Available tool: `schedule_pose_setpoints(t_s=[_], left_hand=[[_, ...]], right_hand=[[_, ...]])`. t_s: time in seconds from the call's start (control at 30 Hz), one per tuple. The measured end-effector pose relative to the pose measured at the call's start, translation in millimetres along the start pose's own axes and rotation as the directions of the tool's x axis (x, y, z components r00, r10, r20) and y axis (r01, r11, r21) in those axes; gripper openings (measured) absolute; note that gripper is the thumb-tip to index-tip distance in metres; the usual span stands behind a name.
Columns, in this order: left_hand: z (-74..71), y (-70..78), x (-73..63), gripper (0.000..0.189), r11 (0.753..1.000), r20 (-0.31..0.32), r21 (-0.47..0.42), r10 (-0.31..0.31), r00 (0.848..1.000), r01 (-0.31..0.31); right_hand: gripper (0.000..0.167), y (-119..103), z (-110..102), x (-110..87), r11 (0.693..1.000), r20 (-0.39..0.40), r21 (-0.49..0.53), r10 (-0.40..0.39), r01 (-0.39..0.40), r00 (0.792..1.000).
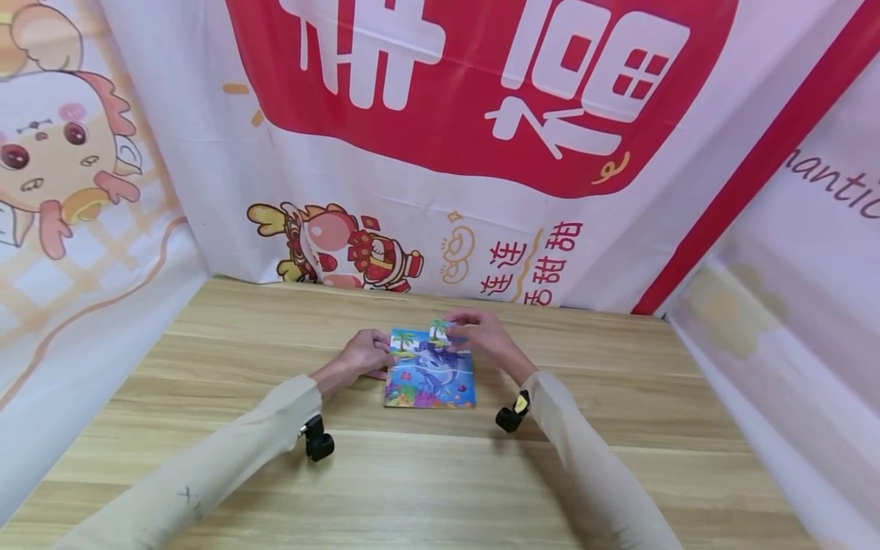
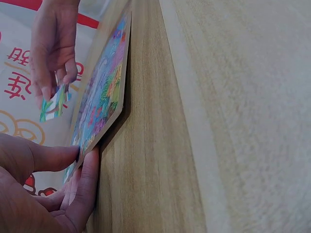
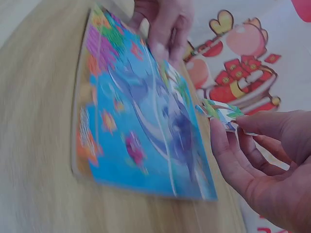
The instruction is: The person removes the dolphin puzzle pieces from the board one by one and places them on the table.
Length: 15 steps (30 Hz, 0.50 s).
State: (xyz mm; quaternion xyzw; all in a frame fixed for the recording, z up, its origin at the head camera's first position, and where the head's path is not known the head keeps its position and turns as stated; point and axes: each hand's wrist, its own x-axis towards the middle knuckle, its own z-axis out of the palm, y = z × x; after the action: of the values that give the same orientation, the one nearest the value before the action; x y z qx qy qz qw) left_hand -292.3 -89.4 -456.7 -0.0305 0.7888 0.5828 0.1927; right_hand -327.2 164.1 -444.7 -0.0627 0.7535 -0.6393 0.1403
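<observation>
A jigsaw puzzle board (image 1: 429, 378) with a blue sea picture, a dolphin and bright coral lies on the wooden table. At its left edge, my left hand (image 1: 364, 352) pinches the board, thumb on the picture side and fingers along the rim, as the left wrist view shows. My right hand (image 1: 483, 336) is over the board's far right part. Between its thumb and fingertips it holds a small puzzle piece (image 3: 223, 112) printed with a green palm tree. In the right wrist view this piece is raised off the board, beside its far edge.
The wooden table (image 1: 426, 481) extends around the board on all sides. Behind it hangs a white cloth (image 1: 426, 183) with red print and cartoon figures. More printed cloth (image 1: 76, 198) closes off the left side, and a pale cloth (image 1: 791, 321) the right.
</observation>
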Motion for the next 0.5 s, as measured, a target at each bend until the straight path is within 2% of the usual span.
schedule_pose_setpoints(t_s=[0.23, 0.5], left_hand=[[0.5, 0.6, 0.2, 0.044, 1.0, -0.003, 0.016, -0.003, 1.0, 0.003], [0.3, 0.2, 0.0, 0.044, 1.0, -0.013, 0.025, -0.012, 1.0, 0.012]], right_hand=[[0.028, 4, -32, -8.9, 0.997, -0.037, -0.077, -0.025, 0.022, 0.999], [0.026, 12, -61, -19.1, 0.986, -0.045, -0.165, 0.012, -0.02, 0.999]])
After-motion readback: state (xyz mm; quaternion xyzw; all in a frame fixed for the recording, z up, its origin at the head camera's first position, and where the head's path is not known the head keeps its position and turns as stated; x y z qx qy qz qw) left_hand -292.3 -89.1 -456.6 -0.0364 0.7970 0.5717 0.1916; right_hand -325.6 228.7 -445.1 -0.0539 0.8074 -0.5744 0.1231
